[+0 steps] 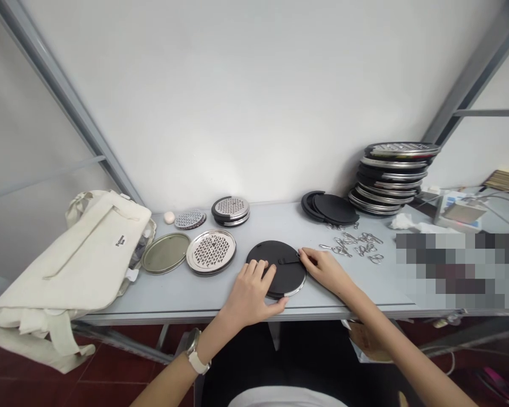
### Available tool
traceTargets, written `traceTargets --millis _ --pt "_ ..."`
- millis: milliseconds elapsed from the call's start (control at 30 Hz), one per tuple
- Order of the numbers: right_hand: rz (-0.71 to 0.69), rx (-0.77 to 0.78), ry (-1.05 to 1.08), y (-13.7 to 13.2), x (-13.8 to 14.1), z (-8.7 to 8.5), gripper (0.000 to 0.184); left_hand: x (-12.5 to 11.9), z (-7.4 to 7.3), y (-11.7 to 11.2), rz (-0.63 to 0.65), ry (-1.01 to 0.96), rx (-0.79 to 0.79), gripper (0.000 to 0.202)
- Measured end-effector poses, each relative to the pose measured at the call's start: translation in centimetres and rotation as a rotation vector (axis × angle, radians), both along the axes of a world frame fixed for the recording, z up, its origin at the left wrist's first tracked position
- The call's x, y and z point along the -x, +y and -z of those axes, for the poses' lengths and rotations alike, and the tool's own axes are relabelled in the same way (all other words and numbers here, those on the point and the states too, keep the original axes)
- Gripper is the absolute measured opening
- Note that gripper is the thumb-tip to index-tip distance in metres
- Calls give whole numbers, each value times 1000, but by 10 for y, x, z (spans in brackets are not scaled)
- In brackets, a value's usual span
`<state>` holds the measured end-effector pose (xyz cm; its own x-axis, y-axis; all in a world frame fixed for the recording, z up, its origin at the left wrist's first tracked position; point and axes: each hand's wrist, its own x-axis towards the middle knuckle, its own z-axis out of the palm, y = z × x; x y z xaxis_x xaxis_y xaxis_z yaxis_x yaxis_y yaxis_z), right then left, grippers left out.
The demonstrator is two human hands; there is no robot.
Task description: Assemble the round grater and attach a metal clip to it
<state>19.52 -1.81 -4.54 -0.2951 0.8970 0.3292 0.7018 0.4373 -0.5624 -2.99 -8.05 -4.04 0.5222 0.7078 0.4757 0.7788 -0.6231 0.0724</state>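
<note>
A round black lid with a metal rim lies on the grey table near its front edge. My left hand lies flat on the lid's left part, fingers spread, thumb against the front rim. My right hand pinches at the lid's right edge, beside a small black tab; whatever sits between the fingertips is too small to make out. Several loose metal clips lie just right of that hand.
A perforated metal disc and a plain metal plate lie to the left, beside a cream tote bag. Behind stand a small grater disc, a short disc stack, black lids and a tall stack of rimmed discs.
</note>
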Motion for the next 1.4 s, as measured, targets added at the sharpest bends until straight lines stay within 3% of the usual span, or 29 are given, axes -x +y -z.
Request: traceTargets --millis 433,967,1400 --pt "13 -7 -13 0 0 -1 45 0 -1 -1 0 2 5 55" --pt "9 -11 7 0 1 1 29 -1 -2 -1 -2 2 -4 55" --pt "-14 -15 -20 0 0 -1 33 -1 -2 0 -1 11 -6 55"
